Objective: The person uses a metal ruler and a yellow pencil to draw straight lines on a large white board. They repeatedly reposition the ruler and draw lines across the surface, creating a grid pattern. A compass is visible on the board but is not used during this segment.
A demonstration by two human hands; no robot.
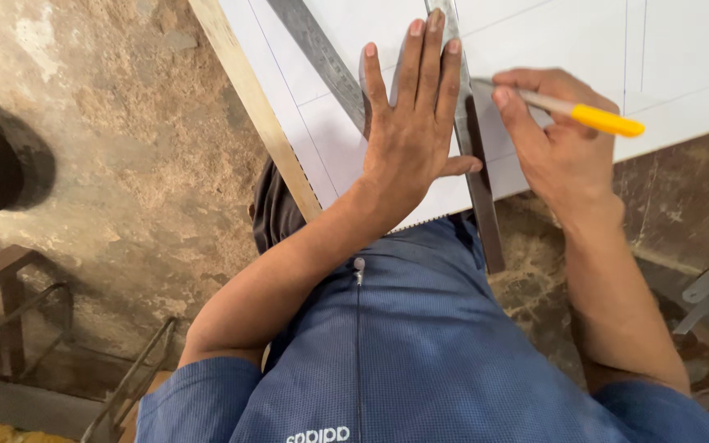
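View: head camera, looking straight down over the person's chest and both forearms.
White sheet [551, 49]: a flat, smooth, pale board that fills the upper right of the picture; thin straight pencil lines cross it, some parallel, some meeting at corners.
Sheet edges: the near edge runs slantwise from the left hand up toward the right border; the left edge lies along a wooden batten [252, 102].
Wooden batten: long, pale, square-sectioned strip with visible grain, set diagonally just beside the sheet.
Steel ruler [473, 156]: long, narrow, grey metal strip, dull and worn; it lies on the sheet and juts past the near edge over the person's shirt.
Second metal blade [322, 57]: a graduated grey strip lying diagonally on the sheet; its lower end is hidden under the left hand.
Left hand [412, 123]: fingers released and spread flat, palm down, pressing on the sheet and the steel ruler; the thumb touches the ruler's side.
Right hand [555, 143]: fingers clenched around a pencil [584, 113], just right of the ruler.
Pencil: slim, pale shaft with a yellow end; its tip sits against the ruler's right edge, on the sheet.
Blue shirt [420, 353]: fine knit weave, filling the lower middle.
Floor [125, 164]: rough, mottled brown concrete, open on the left.
Metal frame [129, 381]: thin angled bars at lower left, well apart from the hands.
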